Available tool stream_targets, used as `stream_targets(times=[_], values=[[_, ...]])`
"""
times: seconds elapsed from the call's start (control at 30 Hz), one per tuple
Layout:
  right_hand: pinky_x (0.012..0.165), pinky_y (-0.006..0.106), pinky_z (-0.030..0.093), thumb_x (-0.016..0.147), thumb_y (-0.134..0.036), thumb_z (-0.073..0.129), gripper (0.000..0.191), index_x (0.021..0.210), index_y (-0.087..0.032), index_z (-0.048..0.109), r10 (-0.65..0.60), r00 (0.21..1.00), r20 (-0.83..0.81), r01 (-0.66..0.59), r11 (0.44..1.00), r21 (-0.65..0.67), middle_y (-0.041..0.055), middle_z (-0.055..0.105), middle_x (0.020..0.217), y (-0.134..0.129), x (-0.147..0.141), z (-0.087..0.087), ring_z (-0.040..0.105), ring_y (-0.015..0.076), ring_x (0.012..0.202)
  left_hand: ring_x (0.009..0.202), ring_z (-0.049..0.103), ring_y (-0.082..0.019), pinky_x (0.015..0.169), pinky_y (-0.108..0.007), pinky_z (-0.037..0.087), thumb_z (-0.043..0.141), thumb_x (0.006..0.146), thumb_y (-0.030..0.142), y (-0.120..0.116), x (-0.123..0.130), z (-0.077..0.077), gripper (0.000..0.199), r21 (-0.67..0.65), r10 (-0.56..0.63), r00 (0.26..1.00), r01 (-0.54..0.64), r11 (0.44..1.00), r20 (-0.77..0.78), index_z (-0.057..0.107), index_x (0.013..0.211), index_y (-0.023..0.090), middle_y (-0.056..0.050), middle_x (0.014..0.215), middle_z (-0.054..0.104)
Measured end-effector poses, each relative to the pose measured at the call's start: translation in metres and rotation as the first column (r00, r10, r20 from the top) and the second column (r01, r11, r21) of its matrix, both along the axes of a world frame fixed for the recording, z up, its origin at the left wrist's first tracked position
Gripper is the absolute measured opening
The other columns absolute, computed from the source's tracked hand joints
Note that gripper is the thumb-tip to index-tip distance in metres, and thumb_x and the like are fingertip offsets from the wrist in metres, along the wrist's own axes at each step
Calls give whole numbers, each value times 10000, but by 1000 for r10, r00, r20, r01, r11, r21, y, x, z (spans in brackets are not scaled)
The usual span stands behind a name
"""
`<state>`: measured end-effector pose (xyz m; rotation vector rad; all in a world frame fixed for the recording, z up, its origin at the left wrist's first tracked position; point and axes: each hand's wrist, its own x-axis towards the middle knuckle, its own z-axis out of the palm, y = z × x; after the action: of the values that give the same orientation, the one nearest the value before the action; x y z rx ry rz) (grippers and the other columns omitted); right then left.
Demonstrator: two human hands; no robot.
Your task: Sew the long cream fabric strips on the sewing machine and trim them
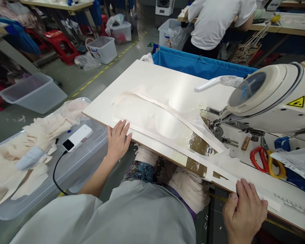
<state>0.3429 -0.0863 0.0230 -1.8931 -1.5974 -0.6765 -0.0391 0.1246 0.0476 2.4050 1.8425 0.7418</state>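
Pale, thin fabric (152,115) lies spread over the white sewing table, and a long narrow strip of it runs along the near edge. My left hand (118,140) rests at that edge with its fingers extended, by the end of a printed ruler scale (157,139). At the right, my right hand (245,206) lies on the fabric strip (266,200), fingers stretched and thumb apart. Between my hands, a folded fabric edge (185,122) slants toward the needle area of a white sewing machine (266,98). Part of the strip is hidden beneath my right fingers.
Scissors with red and yellow handles (268,162) lie right of the machine head. A blue cloth bin (193,62) borders the table's far side. On my left, a clear tub (91,149) carries cut fabric and a white power bank (77,138). A co-worker (216,25) sits ahead.
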Motion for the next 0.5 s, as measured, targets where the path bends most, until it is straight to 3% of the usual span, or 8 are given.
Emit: stream_targets(times=[0.3,0.5], values=[[885,639,474,976,-231,418,514,1473,-109,460,42,997,71,-42,999,2,241,622,1264,5,4,4,578,482,1162,1451,337,-254,1233,-548,74,275,1033,428,1,-3,-5,480,-4,13,1000,-13,1000,0,436,1450,254,-88,1519,432],[879,645,483,976,-296,415,532,1497,-191,440,77,997,3,-77,997,11,209,620,1288,0,24,-18,585,477,1154,1454,332,-246,1233,-558,73,271,1038,408,4,-6,-6,474,10,34,999,-34,999,-17,436,1445,230,-95,1520,429]])
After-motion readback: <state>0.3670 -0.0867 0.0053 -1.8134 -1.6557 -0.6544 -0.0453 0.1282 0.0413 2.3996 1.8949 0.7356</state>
